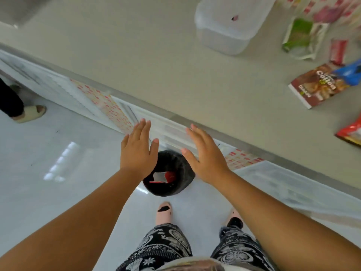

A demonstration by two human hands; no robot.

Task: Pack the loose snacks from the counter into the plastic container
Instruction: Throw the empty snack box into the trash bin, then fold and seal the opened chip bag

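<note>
A clear plastic container [228, 26] stands on the counter [136, 55] at the upper right. To its right lie loose snacks: a green packet [298, 38], a small red packet [338, 51], a brown Collon box [318, 85], a blue packet [349, 72] and a red bag [351, 133] at the frame's edge. My left hand [137, 149] and my right hand [205, 155] are both held out flat with fingers apart, empty, in front of the counter's edge and above a bin. Neither hand touches a snack.
A black bin [175, 163] holding red and white wrappers stands on the glossy white floor below my hands. White cabinet fronts [82, 90] run under the counter. Another person's sandalled foot [29, 113] is at the far left. More pink-patterned packaging [332, 10] lies at the top right.
</note>
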